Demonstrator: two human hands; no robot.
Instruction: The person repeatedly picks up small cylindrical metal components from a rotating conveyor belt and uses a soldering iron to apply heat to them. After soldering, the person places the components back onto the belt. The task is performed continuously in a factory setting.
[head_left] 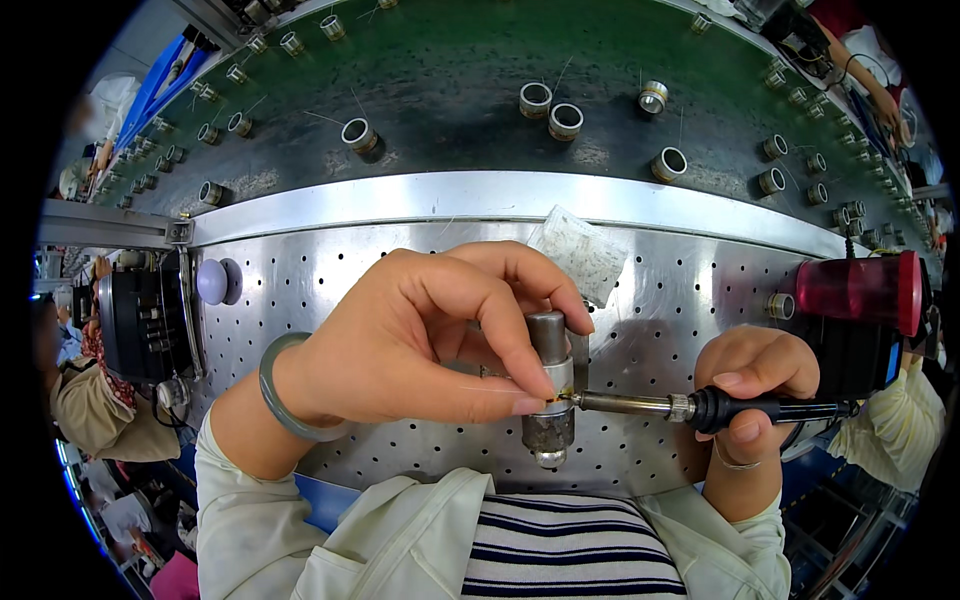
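your left hand (pixel 420 335) pinches a fine wire (pixel 500 391) against the metal post (pixel 549 385). your right hand (pixel 755 385) grips the soldering iron (pixel 700 406), tip touching the post.

Black soldering iron (pixel 740 406), green belt (pixel 450 70)

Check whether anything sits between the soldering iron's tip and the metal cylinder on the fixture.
Nothing visible does. The soldering iron in the right hand reaches the metal cylinder directly, its tip meeting the side beside the left hand's fingers.
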